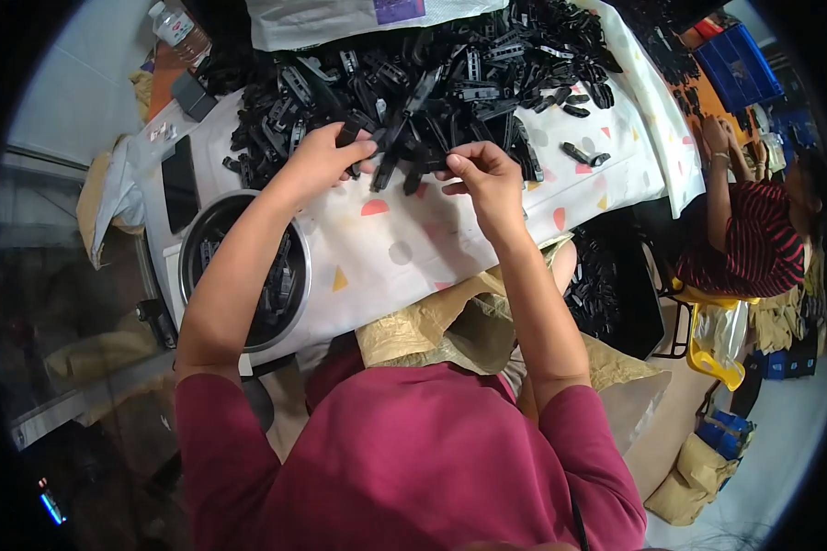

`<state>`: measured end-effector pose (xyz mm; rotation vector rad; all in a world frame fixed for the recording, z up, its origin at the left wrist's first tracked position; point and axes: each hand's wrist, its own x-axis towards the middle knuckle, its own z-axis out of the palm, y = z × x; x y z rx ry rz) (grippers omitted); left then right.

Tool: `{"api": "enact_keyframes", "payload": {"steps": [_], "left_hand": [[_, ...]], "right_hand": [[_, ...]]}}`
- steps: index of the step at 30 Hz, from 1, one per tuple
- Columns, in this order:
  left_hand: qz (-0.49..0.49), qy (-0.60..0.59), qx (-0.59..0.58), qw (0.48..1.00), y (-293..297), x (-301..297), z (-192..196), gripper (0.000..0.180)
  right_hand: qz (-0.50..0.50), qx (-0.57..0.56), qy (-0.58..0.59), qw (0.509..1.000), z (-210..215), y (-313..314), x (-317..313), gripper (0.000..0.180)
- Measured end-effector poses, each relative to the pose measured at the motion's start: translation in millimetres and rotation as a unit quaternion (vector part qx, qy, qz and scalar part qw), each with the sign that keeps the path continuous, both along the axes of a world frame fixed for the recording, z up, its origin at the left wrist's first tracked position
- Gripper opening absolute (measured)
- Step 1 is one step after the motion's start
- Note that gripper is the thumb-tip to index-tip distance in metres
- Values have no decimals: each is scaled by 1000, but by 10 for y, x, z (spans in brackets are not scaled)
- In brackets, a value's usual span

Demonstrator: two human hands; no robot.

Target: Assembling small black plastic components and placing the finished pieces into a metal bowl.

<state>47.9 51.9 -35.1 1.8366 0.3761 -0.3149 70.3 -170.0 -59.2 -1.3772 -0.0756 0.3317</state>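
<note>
A big heap of small, long black plastic parts point(487, 87) covers the far half of the table in front of me. At its near left edge, my left hand point(320, 163) is closed, with a black plastic piece point(347, 136) between thumb and fingers. My right hand point(487, 184) pinches the end of another dark plastic piece point(432, 166) at the heap's near edge. Several loose parts lie between the two hands, partly overlapping, so where each held piece ends is hard to make out. Beneath my left forearm stands a round metal bowl point(307, 285) with similar black parts inside.
A white sack point(312, 26) lies behind the heap. Left are a flat dark phone-like slab point(181, 188), a dark box point(193, 96) and a bottle point(176, 32). A black bin point(648, 317) of parts stands below the table's right edge. Another person point(753, 225) sits farther right, near a blue crate point(740, 69).
</note>
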Motion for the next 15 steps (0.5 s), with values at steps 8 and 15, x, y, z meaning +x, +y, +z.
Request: {"api": "enact_keyframes", "payload": {"steps": [8,15], "left_hand": [[-99,-52,-167,980,-209,-283,399,25],[-181,-167,-95,965,-212,-388,478,31]], "right_hand": [[81,51,-134,986,326,80,-298,17],[6,-113,-445,888,443,77,-451,21]]}}
